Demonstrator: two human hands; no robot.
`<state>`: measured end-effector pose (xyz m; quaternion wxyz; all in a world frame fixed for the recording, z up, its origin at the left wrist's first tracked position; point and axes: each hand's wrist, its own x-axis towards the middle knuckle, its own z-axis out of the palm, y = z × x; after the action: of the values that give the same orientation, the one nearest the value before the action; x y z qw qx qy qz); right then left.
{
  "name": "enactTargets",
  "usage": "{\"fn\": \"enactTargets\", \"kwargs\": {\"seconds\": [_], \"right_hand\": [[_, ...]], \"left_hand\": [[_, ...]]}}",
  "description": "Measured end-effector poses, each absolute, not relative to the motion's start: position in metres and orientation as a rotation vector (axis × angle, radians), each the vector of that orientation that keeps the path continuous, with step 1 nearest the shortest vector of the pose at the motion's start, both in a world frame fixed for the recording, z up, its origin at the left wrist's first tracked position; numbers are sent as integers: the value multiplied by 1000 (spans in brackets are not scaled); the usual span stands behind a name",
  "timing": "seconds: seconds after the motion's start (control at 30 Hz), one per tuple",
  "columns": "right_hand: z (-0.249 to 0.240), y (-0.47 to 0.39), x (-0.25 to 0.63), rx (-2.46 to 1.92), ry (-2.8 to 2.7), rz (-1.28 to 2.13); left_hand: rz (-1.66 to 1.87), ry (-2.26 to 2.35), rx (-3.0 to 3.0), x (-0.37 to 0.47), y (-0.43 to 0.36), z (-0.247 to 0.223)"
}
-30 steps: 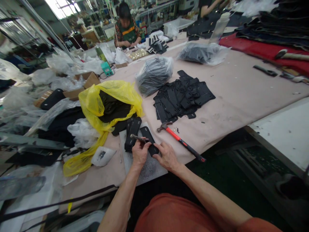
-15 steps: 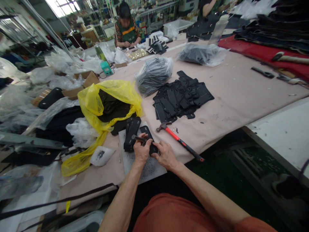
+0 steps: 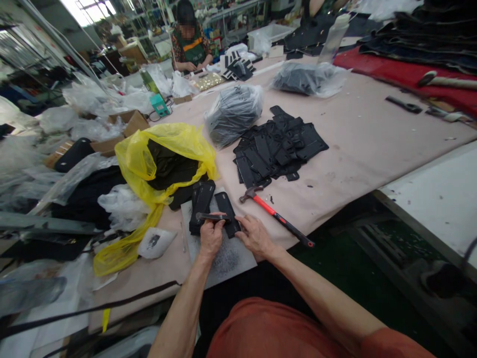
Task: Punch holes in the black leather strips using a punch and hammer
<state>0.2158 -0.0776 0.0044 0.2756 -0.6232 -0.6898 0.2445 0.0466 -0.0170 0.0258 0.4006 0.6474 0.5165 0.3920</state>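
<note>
My left hand is closed around a slim metal punch-like tool, which lies nearly level across the board. One end of it reaches over a flat black piece with rounded corners and a small slot near its far end. My right hand holds that piece by its right edge, thumb and fingertips close together. Beneath is a grey speckled board. A stack of similar black pieces stands just left of it. To the right lies a claw hammer with a red and black handle.
Beyond the hammer is a heap of black pieces. Two filled clear bags sit behind it. A yellow plastic bag with dark pieces lies at left. Across the table sits another person. A red cloth bears dark stacked material.
The tool has swung from slanting to nearly level, and my left hand has shifted left and nearer me. More of the black piece shows. My right hand stays at its edge.
</note>
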Motion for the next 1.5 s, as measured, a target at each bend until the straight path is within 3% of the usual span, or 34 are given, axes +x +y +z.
{"fn": "enactTargets", "kwargs": {"seconds": [1.23, 1.5], "right_hand": [[1, -51, 211, -1729, -1789, 644], [2, -51, 211, -1723, -1793, 640]], "left_hand": [[812, 1150, 2042, 46, -2, 13], [925, 1157, 2060, 50, -7, 1]]}}
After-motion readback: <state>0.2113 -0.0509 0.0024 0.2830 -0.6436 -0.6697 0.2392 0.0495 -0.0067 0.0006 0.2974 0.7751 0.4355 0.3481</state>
